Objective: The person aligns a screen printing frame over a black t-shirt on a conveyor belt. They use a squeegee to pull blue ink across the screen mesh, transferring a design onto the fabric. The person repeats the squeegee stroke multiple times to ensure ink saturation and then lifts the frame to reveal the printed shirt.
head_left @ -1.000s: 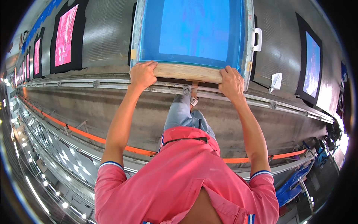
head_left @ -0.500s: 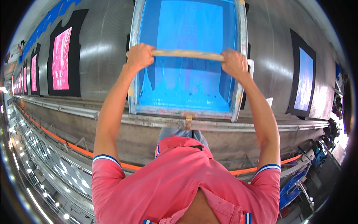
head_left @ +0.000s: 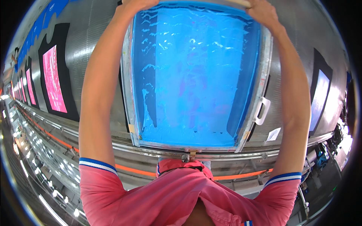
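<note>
Both my arms reach far forward over a screen printing frame (head_left: 267,67) with pale, paint-stained edges. Its mesh (head_left: 200,86) is coated in wet blue ink, rippled toward the far end. My left hand (head_left: 138,5) is closed on the left end of a wooden squeegee (head_left: 238,3), partly cut off by the upper picture edge. Around the squeegee's right end my right hand (head_left: 263,14) is wrapped. The squeegee lies at the frame's far end, and most of its blade is hidden.
Black shirt pieces with pink prints (head_left: 55,79) lie along the metal table (head_left: 90,41) to the left. One with a blue-white print (head_left: 319,94) lies right. A white handle (head_left: 261,110) juts from the frame's right side. A metal rail (head_left: 241,155) and an orange strip (head_left: 139,171) run in front.
Both hands have pushed the squeegee away from me, from the middle of the screen to its far end. Ink ripples now show across the far mesh. My view has shifted forward.
</note>
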The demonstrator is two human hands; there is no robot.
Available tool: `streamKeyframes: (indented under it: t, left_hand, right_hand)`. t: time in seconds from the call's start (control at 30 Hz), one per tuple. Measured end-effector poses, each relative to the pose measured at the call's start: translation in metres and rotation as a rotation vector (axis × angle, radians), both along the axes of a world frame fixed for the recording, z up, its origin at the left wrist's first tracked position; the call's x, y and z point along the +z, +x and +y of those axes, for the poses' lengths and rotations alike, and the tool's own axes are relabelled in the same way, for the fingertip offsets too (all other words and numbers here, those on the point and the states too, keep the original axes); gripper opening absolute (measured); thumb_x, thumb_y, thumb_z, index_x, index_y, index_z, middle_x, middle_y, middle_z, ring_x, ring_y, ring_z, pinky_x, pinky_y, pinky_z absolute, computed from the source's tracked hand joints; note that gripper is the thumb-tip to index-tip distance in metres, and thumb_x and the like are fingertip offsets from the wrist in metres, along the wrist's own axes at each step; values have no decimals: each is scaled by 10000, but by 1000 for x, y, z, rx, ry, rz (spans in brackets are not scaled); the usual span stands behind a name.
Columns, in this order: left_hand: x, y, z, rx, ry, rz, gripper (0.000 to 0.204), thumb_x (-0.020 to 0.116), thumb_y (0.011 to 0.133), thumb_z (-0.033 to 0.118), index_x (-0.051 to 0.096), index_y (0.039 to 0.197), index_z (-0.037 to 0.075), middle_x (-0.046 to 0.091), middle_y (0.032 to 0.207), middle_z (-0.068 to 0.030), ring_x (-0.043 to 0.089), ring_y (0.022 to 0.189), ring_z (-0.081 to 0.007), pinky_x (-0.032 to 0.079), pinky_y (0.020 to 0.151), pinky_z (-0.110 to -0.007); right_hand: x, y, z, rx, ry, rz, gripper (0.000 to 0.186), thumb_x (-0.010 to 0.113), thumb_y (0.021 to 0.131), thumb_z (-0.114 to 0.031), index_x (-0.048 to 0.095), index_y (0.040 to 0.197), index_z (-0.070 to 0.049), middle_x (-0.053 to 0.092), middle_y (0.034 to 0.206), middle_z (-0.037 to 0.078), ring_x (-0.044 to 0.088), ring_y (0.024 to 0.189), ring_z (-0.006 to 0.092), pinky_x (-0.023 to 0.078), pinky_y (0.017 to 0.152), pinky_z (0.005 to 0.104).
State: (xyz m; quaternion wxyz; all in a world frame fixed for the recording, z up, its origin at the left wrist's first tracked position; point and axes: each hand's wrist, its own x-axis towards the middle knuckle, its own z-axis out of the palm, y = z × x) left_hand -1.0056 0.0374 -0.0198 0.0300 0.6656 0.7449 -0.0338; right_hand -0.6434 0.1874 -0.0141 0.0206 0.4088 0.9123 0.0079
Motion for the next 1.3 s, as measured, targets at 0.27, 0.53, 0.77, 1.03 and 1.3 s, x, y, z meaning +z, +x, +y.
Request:
streamKeyframes:
  t: [0.27,0.53,0.77,1.03,1.3]
  left_hand:
    - [-1,34,-75,26,87,-37,179,648,679,210,750,722,69,696,747,-231,700,744,-424,554,663,-532]
    - [4,110,-269,60,-79,-164,171,645,669,199,741,717,66,690,725,-223,697,737,-426,553,652,-532]
    - [-7,184,-446,84,-57,-217,283,645,709,212,770,961,177,751,911,-94,720,801,-342,575,684,-478]
    - [-2,208,-503,55,26,-218,384,610,732,123,768,1080,160,759,1054,-38,729,839,-307,584,695,-454]
    - [-22,237,-567,-106,345,-165,499,652,682,8,671,1180,2,683,1231,-151,637,1164,-321,467,1042,-447]
  right_hand:
    - [-3,25,-84,-40,-61,6,267,601,801,-201,697,1045,-152,705,1036,130,671,970,378,537,807,501]
    - [1,105,-274,-1,-213,-13,250,608,875,-181,678,1115,-170,668,1068,94,665,968,385,541,792,506]
    - [17,167,-440,42,-232,99,248,660,783,-100,688,1029,-105,645,990,109,662,939,352,542,784,487]
    - [15,191,-493,106,-193,133,366,627,728,-4,679,1080,-88,649,1011,115,648,1000,339,530,904,493]
    - [-5,217,-571,67,38,273,475,606,785,-19,663,1253,-79,642,1188,119,612,1141,307,453,1054,527]
